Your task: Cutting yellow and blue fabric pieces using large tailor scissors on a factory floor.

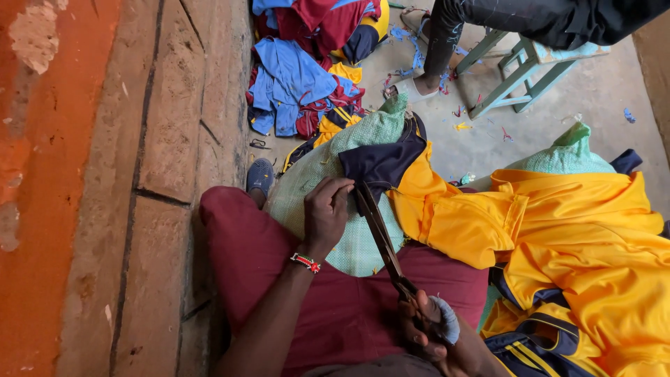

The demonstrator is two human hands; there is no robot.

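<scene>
- Head view: the left hand [326,209] is curled, its fingers pinching the dark navy edge of a yellow garment [558,230] against the green woven sack [363,139] on the lap.
- The right hand [429,328] is closed around the handles of long scissors [380,234]; a pale wrap covers one finger.
- The scissor blades point up toward the left hand, their tips at the navy cloth just beside its fingers.
- The yellow garment spreads right across the lap and over a second green sack [569,153].
- A heap of blue, red and yellow clothes [307,77] lies on the floor by the wall.
- Another person's leg [440,42] rests beside a pale green stool [520,77].
</scene>
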